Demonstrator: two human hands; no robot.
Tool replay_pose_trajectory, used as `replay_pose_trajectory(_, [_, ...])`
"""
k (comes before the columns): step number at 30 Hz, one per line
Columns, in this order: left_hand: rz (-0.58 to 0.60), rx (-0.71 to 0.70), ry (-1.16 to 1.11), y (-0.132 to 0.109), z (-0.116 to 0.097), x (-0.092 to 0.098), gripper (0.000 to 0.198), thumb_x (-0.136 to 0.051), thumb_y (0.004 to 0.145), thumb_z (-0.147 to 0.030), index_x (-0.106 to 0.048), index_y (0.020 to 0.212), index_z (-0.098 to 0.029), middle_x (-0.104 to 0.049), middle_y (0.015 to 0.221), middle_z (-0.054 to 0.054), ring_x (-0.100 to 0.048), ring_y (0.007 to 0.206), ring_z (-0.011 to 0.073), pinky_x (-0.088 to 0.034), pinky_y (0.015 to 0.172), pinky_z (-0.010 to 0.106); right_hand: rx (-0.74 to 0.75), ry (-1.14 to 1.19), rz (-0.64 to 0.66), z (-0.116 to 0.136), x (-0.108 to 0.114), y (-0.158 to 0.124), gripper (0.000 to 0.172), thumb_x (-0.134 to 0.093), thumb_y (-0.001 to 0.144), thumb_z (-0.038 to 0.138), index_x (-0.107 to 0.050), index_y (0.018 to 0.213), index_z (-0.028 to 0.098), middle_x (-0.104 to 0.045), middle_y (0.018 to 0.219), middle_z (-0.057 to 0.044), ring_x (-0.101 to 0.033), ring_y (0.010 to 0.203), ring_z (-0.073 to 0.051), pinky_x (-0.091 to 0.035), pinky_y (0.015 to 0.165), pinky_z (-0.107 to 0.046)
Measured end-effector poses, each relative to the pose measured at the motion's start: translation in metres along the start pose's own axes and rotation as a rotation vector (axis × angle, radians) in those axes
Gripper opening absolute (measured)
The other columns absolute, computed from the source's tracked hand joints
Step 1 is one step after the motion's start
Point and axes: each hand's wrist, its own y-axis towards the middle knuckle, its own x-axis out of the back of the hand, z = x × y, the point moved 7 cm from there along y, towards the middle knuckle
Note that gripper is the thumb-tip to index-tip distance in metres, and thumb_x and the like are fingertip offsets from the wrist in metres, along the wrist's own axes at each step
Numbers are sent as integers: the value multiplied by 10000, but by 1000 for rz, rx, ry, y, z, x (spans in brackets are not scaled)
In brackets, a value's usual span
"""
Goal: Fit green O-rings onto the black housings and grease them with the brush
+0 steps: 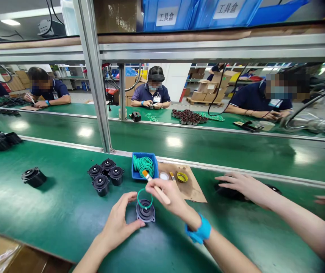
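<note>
A black round part (146, 213) sits on the green bench in front of me. My left hand (119, 223) cups it from the left, thumb and forefinger against its rim. My right hand (168, 196), with a blue wristband (199, 232), is closed on a small wooden-handled brush (157, 188) whose orange tip points up and left. The same fingers pinch a thin green ring (144, 198) that hangs just above the black part.
Behind my hands stand a blue tray of green rings (144, 165) and a cardboard sheet (192, 188) with two small pots. Several black parts (105, 176) cluster at the left, one more (33, 176) farther left. A co-worker's hand (244, 186) reaches in from the right. People work across the conveyor.
</note>
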Motion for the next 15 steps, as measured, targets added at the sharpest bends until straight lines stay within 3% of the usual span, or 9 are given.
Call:
replay_pose_trajectory(3, [4,-70,42,0,-3,1,589,-804,709,-260,-535,1232,-224,-626,1261,111,-607,1175,272,-514,1004,440,32,43,147,7,-17,-17,234,-542,955,294,-666,782,198,-686,694,-2,-650,616,-141,-488,558,-216])
replay_pose_trajectory(8, [50,-197,127,0,-6,0,403,-743,794,-308,-592,1157,-220,-658,1233,111,-637,1142,249,-539,975,393,115,65,103,6,-12,-31,152,-516,969,280,-646,961,201,-710,863,-73,-653,800,-205,-509,704,-327])
replay_pose_trajectory(10, [47,-228,147,-1,-6,0,364,-729,810,-320,-595,1129,-208,-666,1221,118,-649,1124,244,-552,956,379,182,100,133,10,-11,-38,141,-582,941,350,-622,960,216,-721,923,-69,-646,860,-217,-501,756,-356])
replay_pose_trajectory(12, [46,-242,164,-1,-7,0,288,-710,828,-323,-604,1064,-197,-668,1213,125,-657,1110,240,-564,933,368,198,122,146,10,-10,-45,233,-649,884,442,-598,934,220,-725,972,-72,-643,892,-224,-498,781,-370])
replay_pose_trajectory(15, [50,-263,195,-2,-8,-1,201,-676,855,-314,-613,1002,-192,-670,1207,129,-663,1096,238,-574,913,359,203,79,94,8,-9,-56,213,-656,885,417,-586,869,217,-719,880,-60,-640,817,-207,-497,734,-355])
